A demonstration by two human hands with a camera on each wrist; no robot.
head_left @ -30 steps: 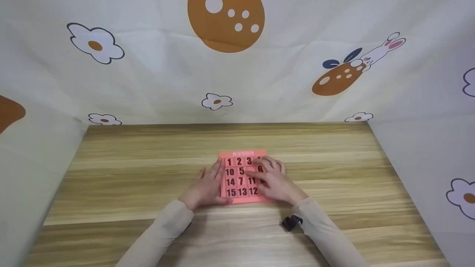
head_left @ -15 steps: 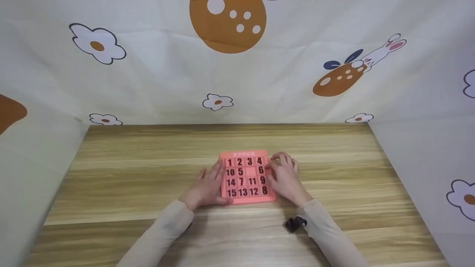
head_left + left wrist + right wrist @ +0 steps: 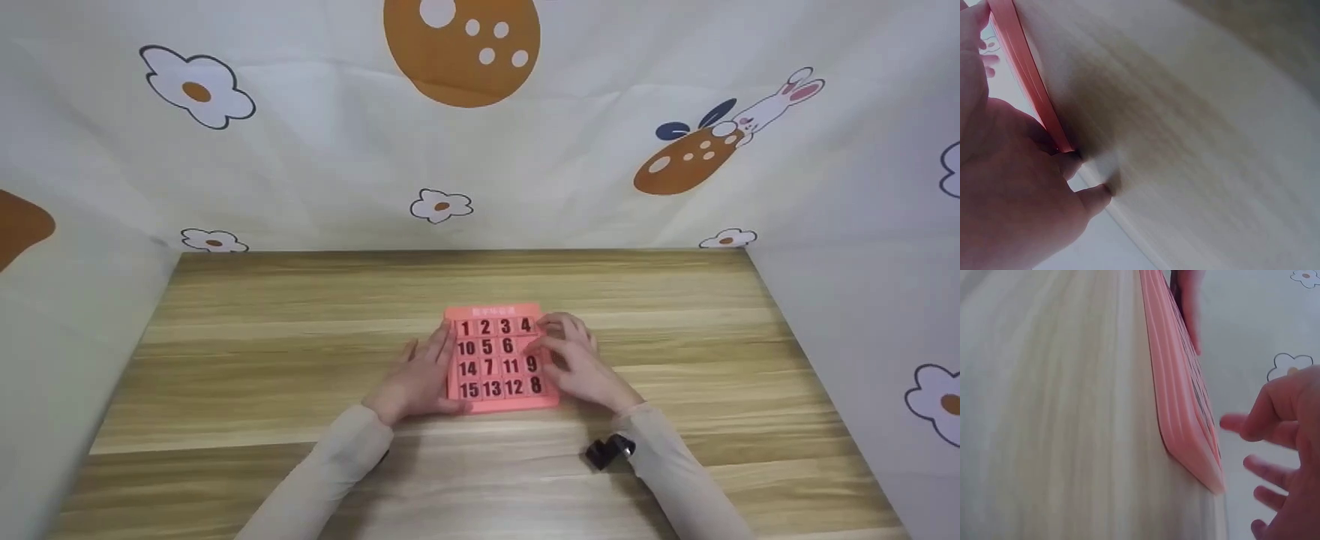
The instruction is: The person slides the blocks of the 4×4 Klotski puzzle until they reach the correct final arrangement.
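Observation:
A pink sliding number puzzle [image 3: 504,406] lies flat on the wooden table, with black numerals on its tiles. Its top row reads 1, 2, 3, 4; the second row shows 10, 5, 6, then a gap at the right end. My left hand [image 3: 412,381] holds the puzzle's frame, fingers along the left side and thumb at the near left corner. My right hand [image 3: 585,367] is over the right edge, with its index fingertip at the gap beside the 6. In the right wrist view its loosely bent fingers [image 3: 1266,469] hover close to the tile face, gripping nothing.
The wood-grain table [image 3: 262,337] extends around the puzzle. A pale cloth [image 3: 322,150] printed with flowers and brown shapes walls off the back and both sides. A black device [image 3: 609,451] sits at the right wrist.
The 6 tile has slid left, so the gap is now at the row's right end. My right hand drew back off the tiles, then came in again. The left hand stayed put.

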